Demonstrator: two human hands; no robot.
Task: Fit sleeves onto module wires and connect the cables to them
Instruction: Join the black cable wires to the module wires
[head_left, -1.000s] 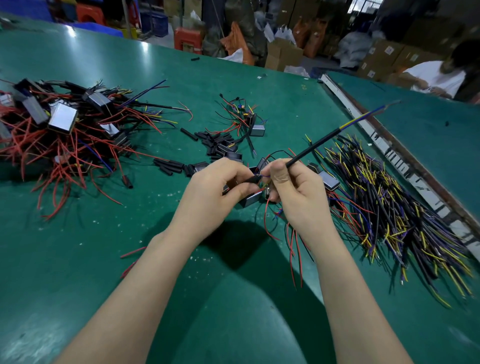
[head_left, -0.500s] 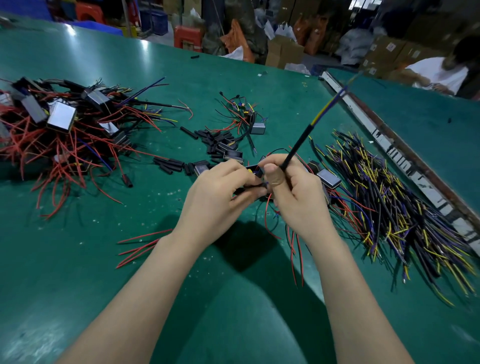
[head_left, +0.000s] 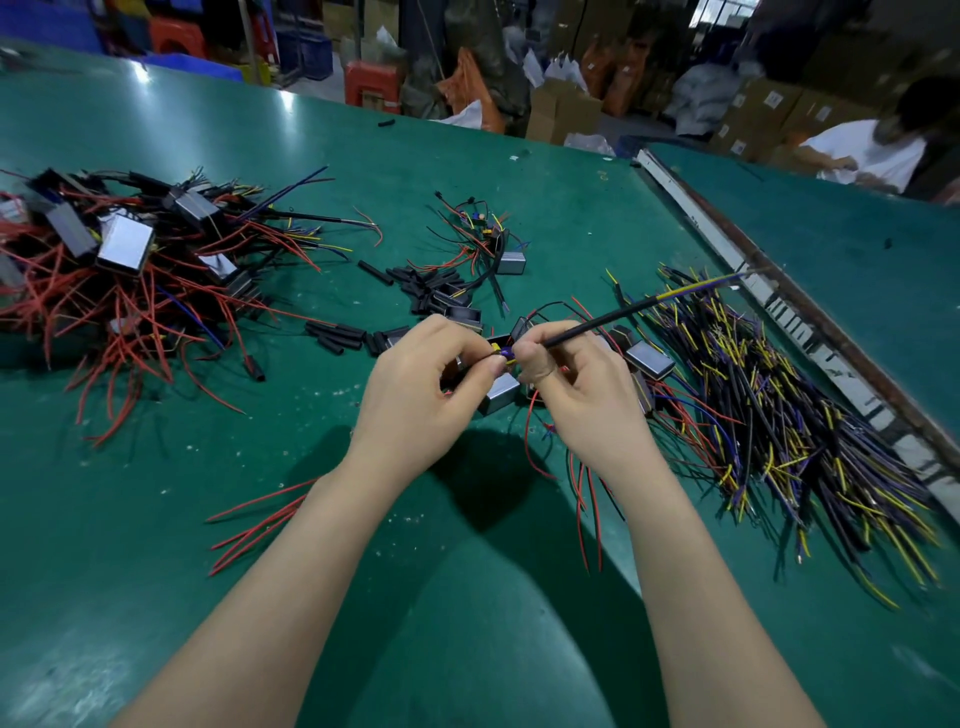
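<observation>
Over the green table my left hand (head_left: 415, 395) pinches the yellow and blue wire ends (head_left: 505, 355) of a small silver module (head_left: 498, 394) that hangs just below my fingers. My right hand (head_left: 582, 389) grips a black cable (head_left: 618, 314) close to its near end; the cable slants up to the right and ends in yellow and purple leads. The two hands meet at the wire ends. Short black sleeves (head_left: 337, 335) lie scattered just beyond my left hand.
A heap of modules with red wires (head_left: 124, 270) covers the left of the table. A pile of black cables with yellow and purple leads (head_left: 789, 431) lies at the right, beside a metal rail (head_left: 789, 306). Loose red wires (head_left: 249, 525) lie near my left forearm. A person in white (head_left: 872, 150) sits far right.
The cable in my right hand has swung down from steeply upright to a lower slant to the right. Both hands stay together at the wire ends.
</observation>
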